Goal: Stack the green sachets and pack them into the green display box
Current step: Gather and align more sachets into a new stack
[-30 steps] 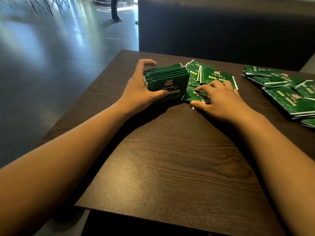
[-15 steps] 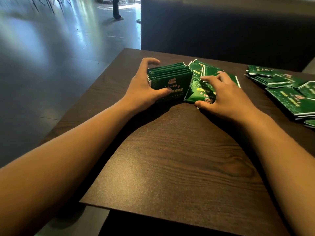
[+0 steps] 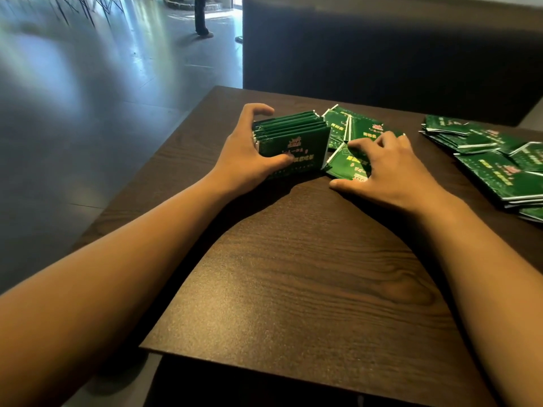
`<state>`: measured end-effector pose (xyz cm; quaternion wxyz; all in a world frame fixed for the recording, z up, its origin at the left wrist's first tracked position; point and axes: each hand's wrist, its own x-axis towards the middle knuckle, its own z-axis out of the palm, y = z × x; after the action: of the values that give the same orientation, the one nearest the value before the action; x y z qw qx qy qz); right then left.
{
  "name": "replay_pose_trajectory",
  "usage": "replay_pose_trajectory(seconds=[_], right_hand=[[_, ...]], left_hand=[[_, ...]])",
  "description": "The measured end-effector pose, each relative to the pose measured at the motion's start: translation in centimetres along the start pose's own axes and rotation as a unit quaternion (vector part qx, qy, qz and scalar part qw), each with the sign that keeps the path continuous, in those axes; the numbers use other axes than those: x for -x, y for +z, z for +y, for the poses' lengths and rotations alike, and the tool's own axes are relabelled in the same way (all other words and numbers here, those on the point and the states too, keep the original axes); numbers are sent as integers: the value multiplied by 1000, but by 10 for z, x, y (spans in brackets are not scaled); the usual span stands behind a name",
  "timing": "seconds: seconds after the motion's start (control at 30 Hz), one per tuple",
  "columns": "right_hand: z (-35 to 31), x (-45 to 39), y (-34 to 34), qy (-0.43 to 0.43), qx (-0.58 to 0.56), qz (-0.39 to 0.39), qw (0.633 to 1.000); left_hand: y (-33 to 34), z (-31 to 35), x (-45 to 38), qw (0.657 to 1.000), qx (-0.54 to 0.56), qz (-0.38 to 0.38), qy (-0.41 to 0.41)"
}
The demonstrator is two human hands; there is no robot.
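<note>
A stack of green sachets (image 3: 293, 139) stands on edge on the dark wooden table (image 3: 293, 274), and my left hand (image 3: 246, 154) grips it from the left, thumb across its front face. Just right of the stack a loose green sachet (image 3: 346, 164) is tilted up off the table, and my right hand (image 3: 390, 168) pinches it with curled fingers, thumb on the tabletop. More loose sachets (image 3: 355, 124) lie flat behind it. No green display box is in view.
A spread pile of green sachets (image 3: 496, 160) covers the table's right side. A dark upholstered seat back (image 3: 382, 54) rises behind the table. Shiny floor lies to the left, with a person's legs (image 3: 201, 16) standing far off.
My right hand has drawn one loose sachet nearer and tipped it up beside the stack. My left hand keeps its grip on the stack.
</note>
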<state>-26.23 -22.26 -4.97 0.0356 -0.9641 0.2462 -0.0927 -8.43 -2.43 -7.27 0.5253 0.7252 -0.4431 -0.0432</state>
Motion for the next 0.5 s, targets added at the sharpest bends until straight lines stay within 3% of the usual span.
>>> replay_pose_trajectory(seconds=[0.17,0.27,0.4,0.5], right_hand=[[5,-6,-1,-1,-25,-2,1000],[6,-7,4,-25,-24,29,999],[2,-4,0,-12,-117,96,988],[-1,-2,0,-10,-103,96,990]], left_hand=[[0,1,1,1000,5,4,-6],[0,1,1,1000,7,2,-9],[-1,2,1,1000,8,1,-15],[0,1,1,1000,8,2,-17]])
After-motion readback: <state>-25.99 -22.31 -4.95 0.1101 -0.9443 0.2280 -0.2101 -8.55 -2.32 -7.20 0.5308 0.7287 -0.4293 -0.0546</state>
